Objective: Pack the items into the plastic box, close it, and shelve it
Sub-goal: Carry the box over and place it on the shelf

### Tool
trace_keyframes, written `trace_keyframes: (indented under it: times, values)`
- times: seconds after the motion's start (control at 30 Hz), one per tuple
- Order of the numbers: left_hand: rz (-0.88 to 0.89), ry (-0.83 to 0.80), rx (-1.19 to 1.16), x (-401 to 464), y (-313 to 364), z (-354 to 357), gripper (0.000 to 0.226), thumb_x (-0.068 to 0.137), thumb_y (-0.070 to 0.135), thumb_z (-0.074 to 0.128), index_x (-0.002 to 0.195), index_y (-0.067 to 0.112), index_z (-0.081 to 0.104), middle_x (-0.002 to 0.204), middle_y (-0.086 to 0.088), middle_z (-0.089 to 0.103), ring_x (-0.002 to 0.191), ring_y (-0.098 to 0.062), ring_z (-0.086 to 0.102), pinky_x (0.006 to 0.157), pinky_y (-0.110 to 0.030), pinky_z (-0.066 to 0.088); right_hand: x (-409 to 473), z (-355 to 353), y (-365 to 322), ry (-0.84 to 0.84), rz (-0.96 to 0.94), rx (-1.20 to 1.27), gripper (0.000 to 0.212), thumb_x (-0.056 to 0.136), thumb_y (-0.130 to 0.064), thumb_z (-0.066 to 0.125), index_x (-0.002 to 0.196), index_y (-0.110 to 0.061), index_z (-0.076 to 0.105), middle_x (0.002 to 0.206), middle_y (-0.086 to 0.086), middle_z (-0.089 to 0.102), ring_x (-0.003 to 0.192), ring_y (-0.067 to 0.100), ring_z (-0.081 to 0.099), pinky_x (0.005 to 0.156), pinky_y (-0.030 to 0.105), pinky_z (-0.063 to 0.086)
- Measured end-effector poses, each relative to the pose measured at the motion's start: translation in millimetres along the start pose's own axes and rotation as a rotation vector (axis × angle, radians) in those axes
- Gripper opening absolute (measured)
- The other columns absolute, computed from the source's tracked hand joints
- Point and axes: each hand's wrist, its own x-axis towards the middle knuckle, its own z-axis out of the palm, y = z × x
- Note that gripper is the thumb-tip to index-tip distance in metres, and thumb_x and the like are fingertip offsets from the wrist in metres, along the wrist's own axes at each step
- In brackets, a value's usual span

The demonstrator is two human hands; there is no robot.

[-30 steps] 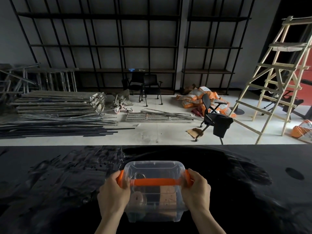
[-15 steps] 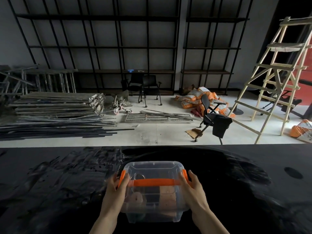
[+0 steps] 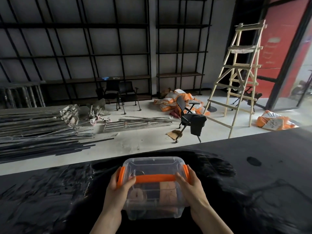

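Observation:
A clear plastic box (image 3: pixel 152 168) with its lid on and an orange handle (image 3: pixel 155 177) across the top sits low in the middle of the head view, over a black surface (image 3: pixel 253 191). Orange latches stand at both ends. My left hand (image 3: pixel 118 191) grips the left end, thumb over the lid by the left latch (image 3: pixel 121 176). On the right end, my right hand (image 3: pixel 190 186) holds beside the right latch (image 3: pixel 186 171). Through the walls I see a tape roll (image 3: pixel 137 195) and a brownish block (image 3: pixel 168 191) inside.
Black metal shelving (image 3: pixel 118 53) lines the far wall. On the floor lie stacked metal bars (image 3: pixel 37 125), an office chair (image 3: pixel 190 119), orange-white sacks (image 3: pixel 173 100) and a wooden ladder (image 3: pixel 239 73) at right. Two black chairs (image 3: pixel 121 93) stand by the shelves.
The view has tilted and swung right, showing more of the red wall. Both hands stay on the box ends; my thumbs now lie over the lid near the handle.

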Motion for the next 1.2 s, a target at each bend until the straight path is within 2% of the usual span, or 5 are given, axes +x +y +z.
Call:
trace_keyframes:
  times: [0.47, 0.77, 0.97, 1.1, 1.2]
  values:
    - [-0.032, -0.604, 0.087, -47.8, -22.3, 195.6, 0.069, 0.078, 0.037, 0.080, 0.141, 0.028, 0.053, 0.112, 0.003, 0.070, 0.095, -0.019, 0.070, 0.083, -0.046, 0.058, -62.3, -202.0, 3.3, 0.553, -0.033, -0.029, 0.068, 0.081, -0.040, 0.067, 0.146, -0.036, 0.046, 0.124, -0.005, 0.066, 0.108, 0.016, 0.066, 0.097, 0.044, 0.055]
    - [-0.062, -1.021, 0.022, -142.4, -54.5, 264.2, 0.065, 0.090, 0.019, 0.071, 0.149, 0.027, 0.044, 0.136, 0.004, 0.060, 0.102, -0.008, 0.066, 0.072, -0.026, 0.050, -184.0, -267.8, 55.6, 0.965, -0.011, 0.047, 0.079, 0.074, -0.053, 0.061, 0.148, -0.036, 0.040, 0.136, 0.004, 0.061, 0.116, 0.027, 0.064, 0.096, 0.055, 0.056]
    - [-0.066, -1.263, 0.057, -220.1, -75.1, 291.6, 0.091, 0.068, 0.039, 0.074, 0.151, 0.029, 0.040, 0.143, 0.005, 0.055, 0.122, -0.020, 0.061, 0.100, -0.043, 0.050, -274.8, -290.5, 84.1, 1.159, 0.029, 0.099, 0.070, 0.086, -0.047, 0.055, 0.152, -0.028, 0.037, 0.139, 0.008, 0.059, 0.115, 0.028, 0.063, 0.084, 0.041, 0.060]
    - [-0.043, -1.385, 0.091, -280.9, -104.9, 302.3, 0.085, 0.074, 0.030, 0.077, 0.150, 0.025, 0.042, 0.137, -0.003, 0.060, 0.110, -0.014, 0.063, 0.079, -0.026, 0.049, -333.0, -309.1, 122.7, 1.276, 0.023, 0.138, 0.049, 0.101, -0.032, 0.051, 0.149, -0.026, 0.041, 0.131, 0.004, 0.062, 0.098, 0.013, 0.066, 0.057, 0.017, 0.052]
    - [-0.008, -1.452, 0.124, -332.1, -138.2, 307.0, 0.086, 0.071, 0.032, 0.075, 0.150, 0.019, 0.043, 0.135, -0.007, 0.061, 0.098, -0.005, 0.063, 0.070, -0.018, 0.045, -376.1, -321.9, 162.4, 1.355, 0.012, 0.174, 0.049, 0.099, -0.042, 0.049, 0.147, -0.034, 0.043, 0.134, 0.003, 0.062, 0.107, 0.020, 0.066, 0.078, 0.034, 0.060]
